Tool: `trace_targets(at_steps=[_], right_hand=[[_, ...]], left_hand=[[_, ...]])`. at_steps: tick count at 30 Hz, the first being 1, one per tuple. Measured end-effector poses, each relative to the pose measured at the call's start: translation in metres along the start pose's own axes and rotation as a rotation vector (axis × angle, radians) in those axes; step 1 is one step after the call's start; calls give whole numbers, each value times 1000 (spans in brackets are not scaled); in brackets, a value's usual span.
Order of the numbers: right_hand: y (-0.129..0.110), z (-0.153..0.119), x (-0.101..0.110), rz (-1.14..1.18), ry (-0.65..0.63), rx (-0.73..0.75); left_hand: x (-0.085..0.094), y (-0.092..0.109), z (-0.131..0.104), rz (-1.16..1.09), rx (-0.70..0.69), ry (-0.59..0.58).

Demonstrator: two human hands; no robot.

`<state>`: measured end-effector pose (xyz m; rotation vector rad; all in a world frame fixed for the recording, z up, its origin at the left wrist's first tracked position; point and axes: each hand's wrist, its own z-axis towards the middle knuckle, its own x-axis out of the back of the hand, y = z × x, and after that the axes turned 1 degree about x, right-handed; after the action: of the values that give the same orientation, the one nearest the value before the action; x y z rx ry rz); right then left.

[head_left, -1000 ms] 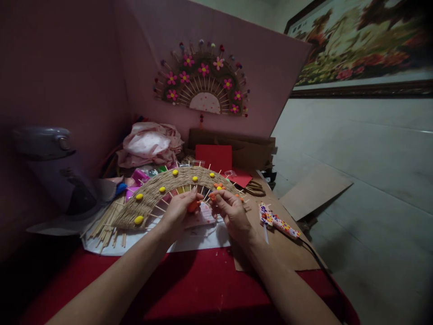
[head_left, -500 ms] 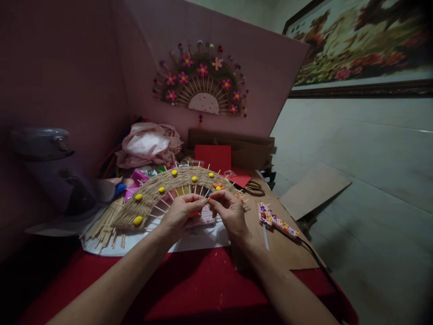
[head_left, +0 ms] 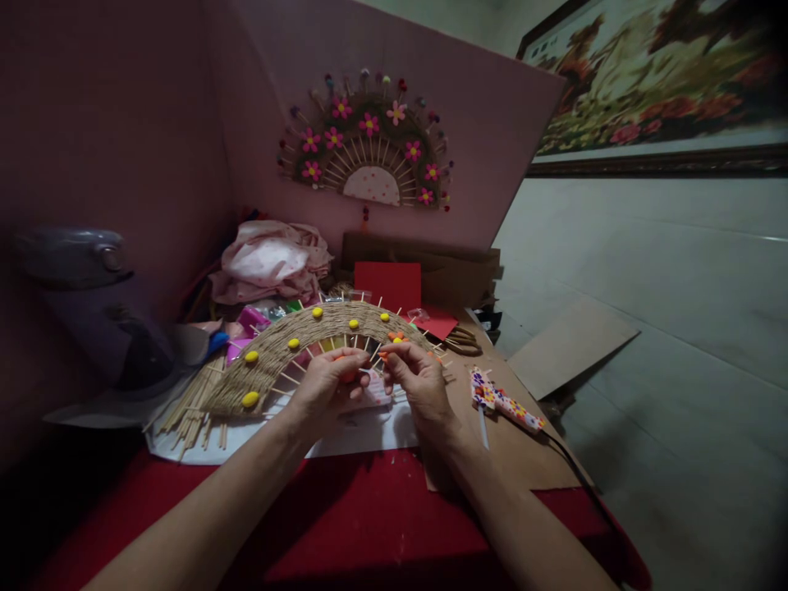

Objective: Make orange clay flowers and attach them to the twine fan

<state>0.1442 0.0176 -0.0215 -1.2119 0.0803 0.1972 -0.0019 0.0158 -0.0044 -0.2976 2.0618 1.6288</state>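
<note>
My right hand [head_left: 423,386] pinches a small orange piece [head_left: 385,356], which looks like modelling clay, between thumb and forefinger. My left hand [head_left: 332,384] is closed with its fingers curled. A bit of orange shows by its fingers, mostly hidden by the hand. The two sets of fingertips are slightly apart. Behind them stands a fan-shaped arch [head_left: 277,361] of twine wound over thin sticks. Yellow discs [head_left: 252,356] dot the arch. On its right side, orange petals [head_left: 394,336] surround one yellow centre, partly behind my right hand.
A flower-patterned glue gun [head_left: 501,402] lies on cardboard [head_left: 510,460] at the right, its cord trailing forward. Loose sticks [head_left: 190,410] lie at the left. Red paper [head_left: 387,283] and crumpled pink cloth [head_left: 271,250] are behind. A finished-looking flowered fan [head_left: 369,152] hangs on the pink board.
My fingertips, which met around a tiny orange bit, have drawn slightly apart. The orange piece now shows at my right fingertips. The arch and glue gun have stayed in place.
</note>
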Motion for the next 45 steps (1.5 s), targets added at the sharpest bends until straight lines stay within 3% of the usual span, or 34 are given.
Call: trace_targets(at_steps=[5, 11, 14, 25, 31, 40, 45], right_hand=[[1, 0, 1, 44, -11, -35], [0, 0, 1, -59, -32, 87], [3, 0, 1, -85, -17, 94], [1, -1, 2, -123, -34, 113], [1, 1, 4, -171, -22, 155], [1, 0, 2, -207, 3, 169], [2, 0, 3, -203, -6, 189]], left_hand=[[-1, 0, 0, 79, -67, 50], [-2, -7, -2, 140, 8, -184], [-1, -10, -1, 120, 47, -238], [-2, -9, -1, 133, -15, -164], [1, -9, 1, 116, 23, -206], [-1, -10, 2, 131, -30, -163], [-1, -8, -1, 158, 7, -171]])
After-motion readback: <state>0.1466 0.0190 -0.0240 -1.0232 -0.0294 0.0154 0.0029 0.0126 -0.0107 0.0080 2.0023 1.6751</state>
